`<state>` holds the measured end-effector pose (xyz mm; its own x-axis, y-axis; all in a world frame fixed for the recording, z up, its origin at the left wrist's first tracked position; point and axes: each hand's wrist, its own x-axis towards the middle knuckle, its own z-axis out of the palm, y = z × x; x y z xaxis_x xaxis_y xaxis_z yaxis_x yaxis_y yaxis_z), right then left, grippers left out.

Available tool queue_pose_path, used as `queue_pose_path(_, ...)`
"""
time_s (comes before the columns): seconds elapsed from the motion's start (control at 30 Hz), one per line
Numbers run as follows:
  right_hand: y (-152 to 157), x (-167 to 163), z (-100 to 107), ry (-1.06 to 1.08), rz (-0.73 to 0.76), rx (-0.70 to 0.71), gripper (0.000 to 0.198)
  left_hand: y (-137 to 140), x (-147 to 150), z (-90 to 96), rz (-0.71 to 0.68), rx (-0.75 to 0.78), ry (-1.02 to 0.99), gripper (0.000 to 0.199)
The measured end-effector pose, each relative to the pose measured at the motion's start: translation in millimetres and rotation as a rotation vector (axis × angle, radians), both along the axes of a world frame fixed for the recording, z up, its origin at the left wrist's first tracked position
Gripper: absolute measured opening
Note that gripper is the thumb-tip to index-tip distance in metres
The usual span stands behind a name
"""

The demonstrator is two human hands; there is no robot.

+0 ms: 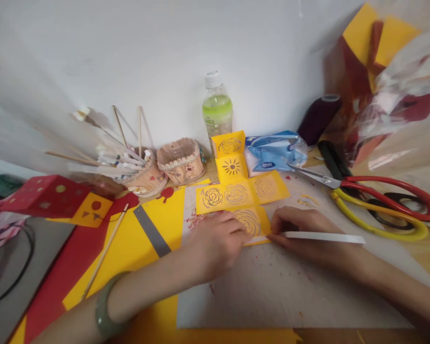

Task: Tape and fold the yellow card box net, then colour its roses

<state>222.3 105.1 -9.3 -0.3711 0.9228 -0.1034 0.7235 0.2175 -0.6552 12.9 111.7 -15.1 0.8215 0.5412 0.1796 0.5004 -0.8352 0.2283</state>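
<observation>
"How do the person's hands stand?"

"The right hand (301,228) pinches a white strip (326,237). The left hand (218,243) rests bent fingers on the nearest flap of the yellow cut-out (236,191); whether they grip or only press, nobody can tell."

"And the cut-out itself?"

"On the grey board (265,296), between the hands and the capped bottle (217,107)."

"What might go wrong?"

"The pierced paper could tear or crease if the left fingers bear down while the strip is pulled."

"The containers?"

"One basket (148,181) holds white sticks (123,161); the other basket's (182,168) contents are unclear. The bottle shows green, perhaps drink."
</observation>
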Motion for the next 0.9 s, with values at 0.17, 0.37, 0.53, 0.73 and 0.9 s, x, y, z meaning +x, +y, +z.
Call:
queue_pose_path(0.17,2,5,3,0.030,0.058,-0.007,0.008,7,28,11.7,0.168,-0.320,0.048,0.019)
queue_pose_path(0.37,1,7,2,0.035,0.094,0.007,0.010,7,43,22.8,0.375,-0.599,0.040,0.009)
queue_pose_path(0.53,0,3,0,-0.010,0.126,0.065,0.019,4,42,15.9,0.369,-0.558,-0.037,0.011)
queue_pose_path(0.73,-1,4,-7,-0.036,0.200,0.179,0.020,-1,41,0.5,0.347,-0.375,-0.116,0.011)
queue_pose_path(0.9,-4,2,-11,-0.022,0.173,0.202,0.019,-5,41,-9.5,0.270,-0.230,-0.168,0.011)
